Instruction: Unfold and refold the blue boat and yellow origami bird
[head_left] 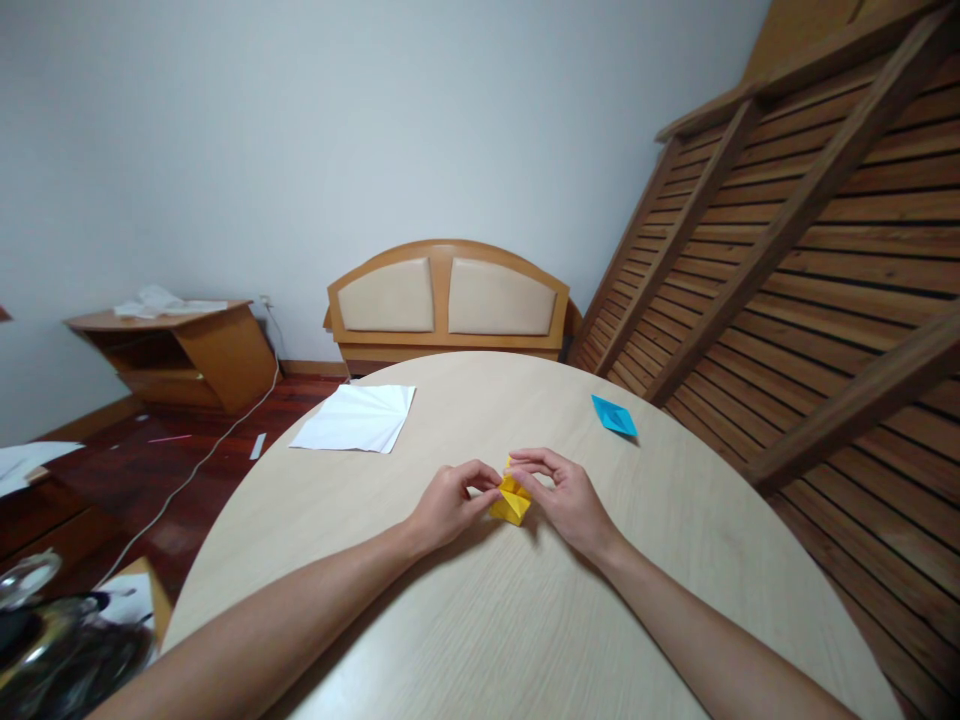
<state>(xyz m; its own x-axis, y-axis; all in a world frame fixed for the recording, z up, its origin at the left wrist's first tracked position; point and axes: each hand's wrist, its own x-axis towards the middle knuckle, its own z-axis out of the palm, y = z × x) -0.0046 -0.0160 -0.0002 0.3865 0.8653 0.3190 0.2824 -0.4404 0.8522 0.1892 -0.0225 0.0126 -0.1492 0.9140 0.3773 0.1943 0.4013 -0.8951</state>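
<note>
Surroundings first: round pale wood table [525, 620] takes up most of the lower view. White creased sheet [355, 418] lies flat on the far left part of the tabletop, well apart from the hands. Blue folded paper [614, 416] lies near the far right edge, also well apart. Nothing on the table sits between either of these and the hands; the surface around the work is bare wood.

Beyond the table: padded wooden headboard [448, 300] against the white wall; slatted wooden frame [810, 260] leaning along the right side; low wooden cabinet [176, 350] at left with white cloth or paper on top; a white cable [202, 460] running across the dark floor. Shiny metal items at lower left, too blurred to identify.

Yellow folded paper [512, 497] sits at the table's middle, at or just above the surface; contact with the table cannot be judged. Left hand [448, 503] pinches its left side between thumb and fingers, closed on the paper. Right hand [568, 497] has thumb and forefinger closed on the upper right part, other fingers curled loosely.

Orientation: the piece reads as a small diamond, lower point directed toward the person, upper end hidden between the fingertips. Long axis appears to run near-to-far, slightly tilted; fingers cover too much to be firmer.
</note>
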